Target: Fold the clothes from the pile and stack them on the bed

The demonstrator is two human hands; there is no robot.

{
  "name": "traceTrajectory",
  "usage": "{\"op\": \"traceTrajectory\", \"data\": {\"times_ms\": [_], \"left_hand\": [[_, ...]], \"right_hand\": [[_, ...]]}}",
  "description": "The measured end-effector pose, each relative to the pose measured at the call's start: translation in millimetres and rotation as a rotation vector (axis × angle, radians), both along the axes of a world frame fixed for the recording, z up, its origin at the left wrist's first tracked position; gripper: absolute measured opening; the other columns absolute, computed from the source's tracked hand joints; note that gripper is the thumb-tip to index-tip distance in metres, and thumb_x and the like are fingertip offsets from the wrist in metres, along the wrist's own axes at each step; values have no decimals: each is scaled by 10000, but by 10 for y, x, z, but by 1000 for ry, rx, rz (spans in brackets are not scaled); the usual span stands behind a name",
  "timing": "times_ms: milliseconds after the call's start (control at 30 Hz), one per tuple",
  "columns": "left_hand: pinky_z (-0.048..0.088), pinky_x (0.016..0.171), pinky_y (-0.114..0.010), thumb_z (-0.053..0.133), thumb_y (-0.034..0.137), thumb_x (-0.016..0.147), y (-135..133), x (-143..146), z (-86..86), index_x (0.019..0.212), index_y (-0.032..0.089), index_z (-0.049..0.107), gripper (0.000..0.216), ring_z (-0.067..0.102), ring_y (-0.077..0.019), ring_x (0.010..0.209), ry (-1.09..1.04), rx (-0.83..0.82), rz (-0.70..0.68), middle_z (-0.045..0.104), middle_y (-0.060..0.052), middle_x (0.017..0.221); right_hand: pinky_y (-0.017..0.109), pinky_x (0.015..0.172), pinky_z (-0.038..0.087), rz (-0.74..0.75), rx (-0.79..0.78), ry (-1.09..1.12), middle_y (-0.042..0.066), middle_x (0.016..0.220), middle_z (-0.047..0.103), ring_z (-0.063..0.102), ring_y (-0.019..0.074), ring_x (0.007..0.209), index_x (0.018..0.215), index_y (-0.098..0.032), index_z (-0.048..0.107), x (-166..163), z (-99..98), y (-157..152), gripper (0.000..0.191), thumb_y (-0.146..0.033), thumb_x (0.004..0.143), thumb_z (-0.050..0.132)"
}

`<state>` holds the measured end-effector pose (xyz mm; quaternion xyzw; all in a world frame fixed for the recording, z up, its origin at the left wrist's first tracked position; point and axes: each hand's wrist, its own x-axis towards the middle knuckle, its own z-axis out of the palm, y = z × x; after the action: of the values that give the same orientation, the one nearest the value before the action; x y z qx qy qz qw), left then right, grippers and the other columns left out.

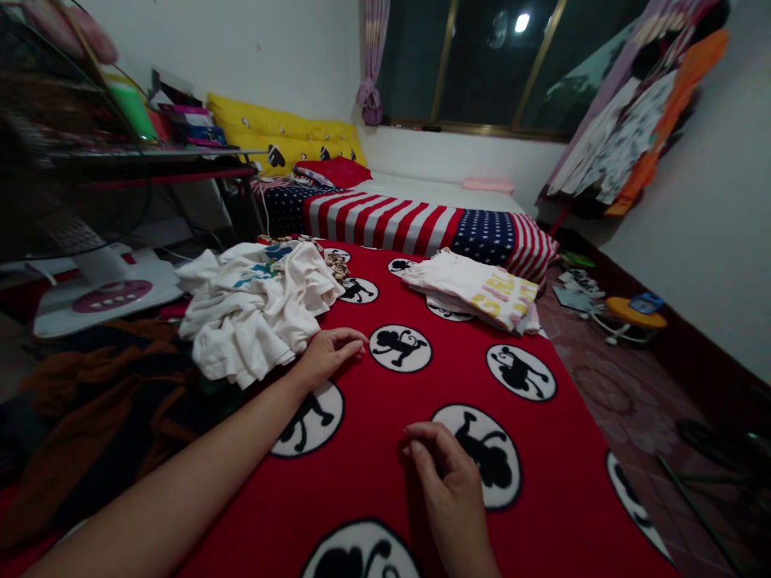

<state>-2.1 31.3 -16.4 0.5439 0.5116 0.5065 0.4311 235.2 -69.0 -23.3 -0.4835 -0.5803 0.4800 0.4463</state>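
My left hand (332,353) rests over the red blanket (385,433) with its fingers loosely stretched out and nothing in them. Just behind it lies a crumpled heap of white clothing (259,313) with a blue-green print. Lower and to the right, my right hand (449,486) hovers at the blanket, fingers curved and apart, holding nothing. Beyond both hands sits a folded white T-shirt (473,285) with yellow and pink lettering, on top of other folded cloth. The blanket carries white circles with black monkey figures.
Dark and brown clothes (132,417) lie at the left, beside a white fan base (108,293). A bed with a stars-and-stripes cover (385,221) stands behind. Garments (644,120) hang at the right wall. On the floor is an orange-topped stool (635,313).
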Motion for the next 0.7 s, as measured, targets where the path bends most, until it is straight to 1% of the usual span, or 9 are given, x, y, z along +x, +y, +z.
{"op": "traceTrajectory", "data": {"times_ms": [133, 233, 367, 600, 667, 700], "left_hand": [[527, 643, -258, 660, 411, 716, -16, 29, 25, 858, 138, 678, 309, 640, -145, 638, 29, 38, 26, 684, -37, 716], [525, 634, -258, 647, 387, 717, -32, 42, 25, 853, 139, 676, 284, 640, -146, 629, 22, 65, 16, 683, -35, 712], [523, 635, -253, 615, 338, 742, -47, 44, 8, 855, 142, 684, 236, 648, -150, 637, 72, 123, 2, 689, -37, 712], [534, 644, -260, 564, 253, 784, -49, -1, -102, 878, 139, 695, 198, 667, -163, 667, 129, 170, 12, 709, -50, 746], [538, 662, -263, 560, 219, 787, -79, 27, -62, 884, 135, 699, 188, 673, -170, 704, 132, 182, 26, 718, -62, 791], [539, 684, -263, 562, 201, 788, -116, 64, 15, 883, 135, 701, 180, 677, -173, 733, 129, 198, 41, 722, -67, 817]], "right_hand": [[278, 695, 502, -21, 7, 12, 51, 816, 660, 634, 186, 748, 872, -185, 641, -18, 5, 12, 174, -332, 825, 562], [285, 716, 501, -11, 23, 12, 50, 825, 661, 637, 187, 759, 884, -178, 638, -18, 9, 13, 183, -339, 823, 577], [289, 720, 502, -31, 9, 61, 51, 847, 665, 639, 184, 763, 913, -177, 636, -3, -11, 15, 222, -374, 816, 597], [304, 713, 511, -36, 24, 46, 65, 834, 676, 648, 196, 744, 890, -163, 647, -7, -15, 76, 273, -410, 772, 644], [300, 713, 511, -35, 34, 42, 63, 822, 679, 650, 194, 741, 892, -163, 650, -3, -15, 84, 274, -410, 774, 645], [295, 709, 510, -36, 40, 40, 60, 811, 680, 650, 192, 737, 894, -164, 652, -1, -15, 85, 273, -410, 777, 644]]}}
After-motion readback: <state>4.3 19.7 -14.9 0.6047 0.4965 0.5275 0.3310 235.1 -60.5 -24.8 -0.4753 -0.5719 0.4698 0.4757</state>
